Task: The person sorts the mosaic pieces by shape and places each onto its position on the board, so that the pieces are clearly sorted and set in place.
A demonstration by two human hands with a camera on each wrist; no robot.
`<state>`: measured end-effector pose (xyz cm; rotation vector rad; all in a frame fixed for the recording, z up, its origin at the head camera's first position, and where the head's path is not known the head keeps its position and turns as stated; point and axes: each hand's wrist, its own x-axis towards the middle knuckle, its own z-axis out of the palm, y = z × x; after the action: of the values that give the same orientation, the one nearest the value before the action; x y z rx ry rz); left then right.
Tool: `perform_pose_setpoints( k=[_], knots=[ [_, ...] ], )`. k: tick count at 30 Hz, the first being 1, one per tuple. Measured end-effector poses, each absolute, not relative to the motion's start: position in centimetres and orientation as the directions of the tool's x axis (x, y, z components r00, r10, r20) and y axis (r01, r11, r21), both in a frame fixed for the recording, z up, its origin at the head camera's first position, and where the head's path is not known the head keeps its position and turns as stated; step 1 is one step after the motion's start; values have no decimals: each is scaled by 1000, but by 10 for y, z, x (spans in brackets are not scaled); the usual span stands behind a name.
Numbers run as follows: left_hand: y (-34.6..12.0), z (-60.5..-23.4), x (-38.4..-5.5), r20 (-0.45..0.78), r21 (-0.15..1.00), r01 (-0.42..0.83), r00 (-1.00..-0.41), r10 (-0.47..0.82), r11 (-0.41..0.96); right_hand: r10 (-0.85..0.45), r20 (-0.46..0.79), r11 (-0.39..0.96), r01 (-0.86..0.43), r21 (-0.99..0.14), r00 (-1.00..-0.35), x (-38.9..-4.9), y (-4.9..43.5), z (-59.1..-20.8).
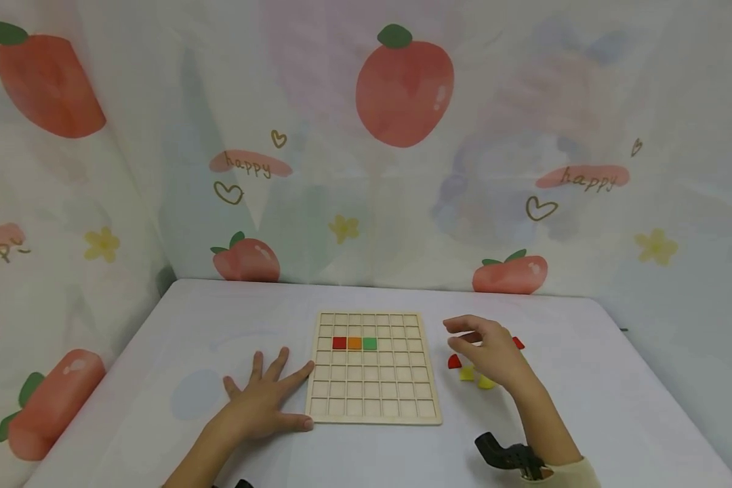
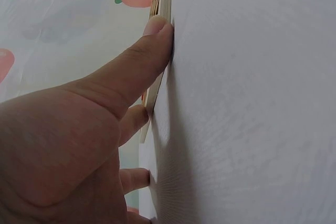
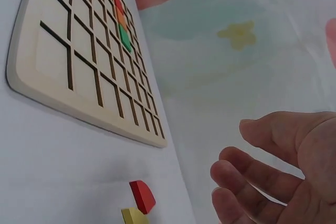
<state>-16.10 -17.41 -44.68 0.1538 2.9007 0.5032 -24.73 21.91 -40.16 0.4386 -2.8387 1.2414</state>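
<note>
A wooden grid board (image 1: 381, 392) lies on the table, with a red square (image 1: 339, 343), an orange square (image 1: 354, 343) and a green square (image 1: 369, 343) side by side in one row. My left hand (image 1: 257, 403) is spread flat at the board's left side; its thumb touches the edge in the left wrist view. To the right of the board, my right hand (image 1: 494, 349) hovers over loose pieces, thumb and loosely bent fingers apart, holding nothing. Around it lie a red quarter-round piece (image 1: 454, 362), yellow pieces (image 1: 467, 373) and another red piece (image 1: 518, 343), partly hidden by the hand.
The white table (image 1: 250, 468) meets a fruit-printed cloth backdrop (image 1: 402, 203) at the back and on the left. A black wrist mount (image 1: 503, 455) sits on the right forearm, low over the tabletop.
</note>
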Motion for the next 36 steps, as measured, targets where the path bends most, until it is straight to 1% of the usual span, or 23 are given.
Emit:
perform_pose_setpoints(
  k=[3, 10, 15, 25, 31, 36],
  knots=[
    [-174, -445, -161, -169, 340, 64, -977, 128, 938, -236, 130, 648, -255, -718, -963, -248, 229, -399],
    [-174, -443, -162, -166, 350, 68, -977, 133, 934, -165, 99, 659, -184, -729, -981, -250, 245, -397],
    [-173, -443, -161, -167, 353, 68, -977, 134, 933, -147, 100, 663, -173, -729, -984, -250, 254, -398],
    [-173, -445, -160, -176, 347, 67, -975, 135, 935, -121, 113, 620, -164, -767, -986, -250, 271, -400],
    [-172, -442, -159, -172, 347, 68, -976, 134, 935, -89, 100, 608, -134, -783, -991, -250, 280, -399],
    [-171, -442, -159, -170, 343, 67, -977, 132, 937, -45, 71, 589, -84, -804, -996, -251, 286, -401]
  ],
)
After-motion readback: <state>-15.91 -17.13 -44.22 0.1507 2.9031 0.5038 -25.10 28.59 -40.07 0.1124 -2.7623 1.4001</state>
